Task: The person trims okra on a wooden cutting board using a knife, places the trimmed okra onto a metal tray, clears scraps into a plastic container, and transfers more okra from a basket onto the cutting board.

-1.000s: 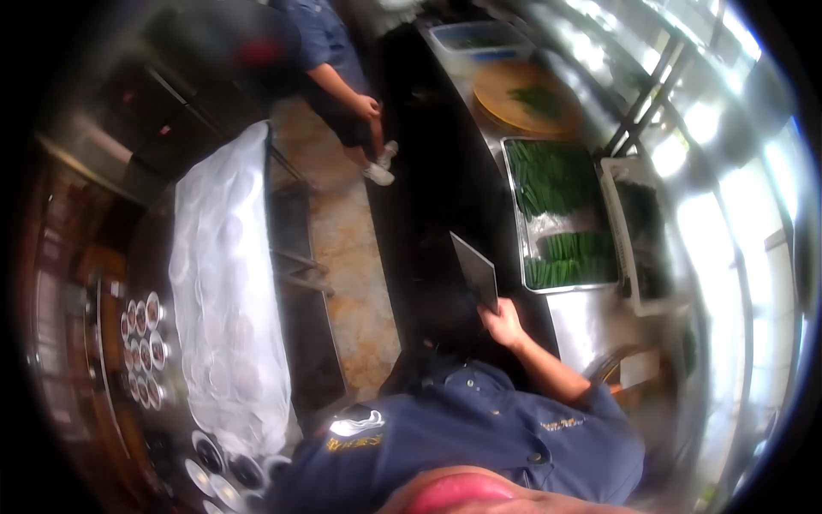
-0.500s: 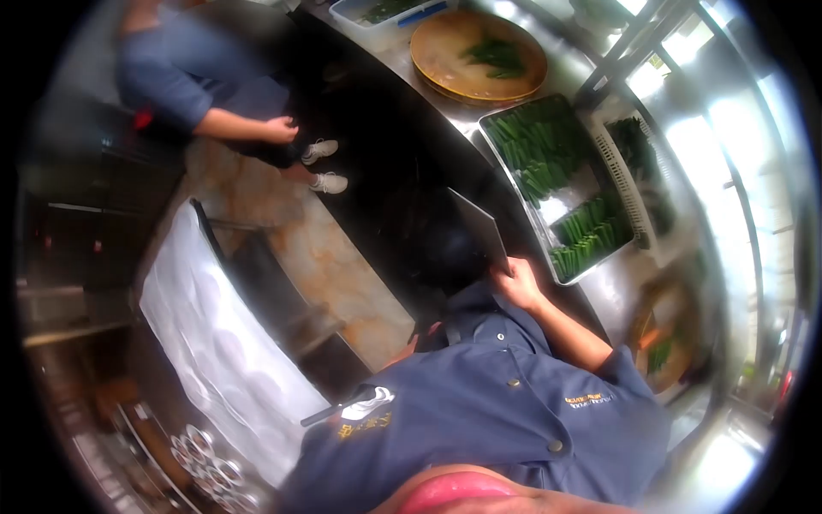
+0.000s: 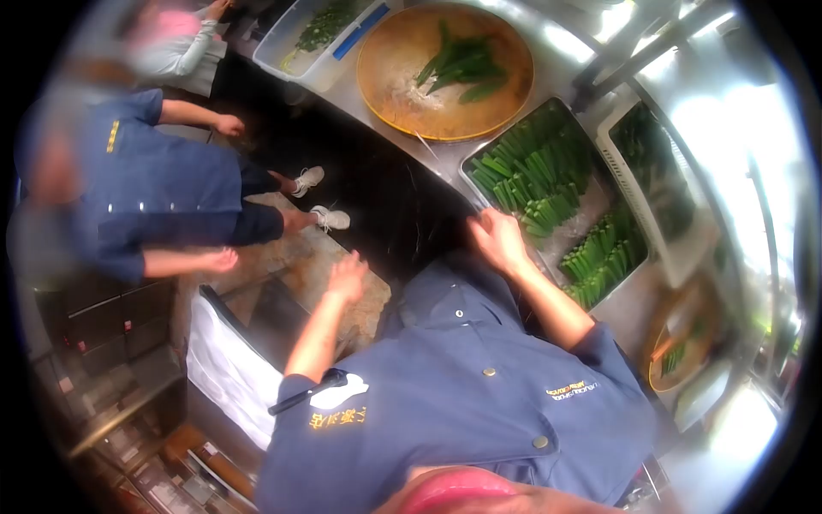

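My right hand (image 3: 497, 240) is closed beside the near edge of a metal tray (image 3: 548, 248) of cut green stalks (image 3: 531, 176). From its fist a cleaver (image 3: 429, 146) points toward the round cutting board; its blade is almost edge-on and hard to make out against the dark floor. On that board (image 3: 385, 81) lies a small heap of long green pods or leaves (image 3: 462, 68). My left hand (image 3: 347, 278) hangs in the air at the left, fingers apart, holding nothing.
A co-worker in a dark blue jacket (image 3: 171, 184) stands at the left, another person (image 3: 184, 51) behind. A plastic tub with greens (image 3: 278, 38) sits past the board. Right of the tray stand a white basket (image 3: 625, 171) and another round board (image 3: 655, 377). White cloth (image 3: 227, 364) covers something at left.
My view has swung, bringing the cutting board and co-worker more fully into sight. My left hand has come out at the left. The cleaver's broad face has turned nearly edge-on.
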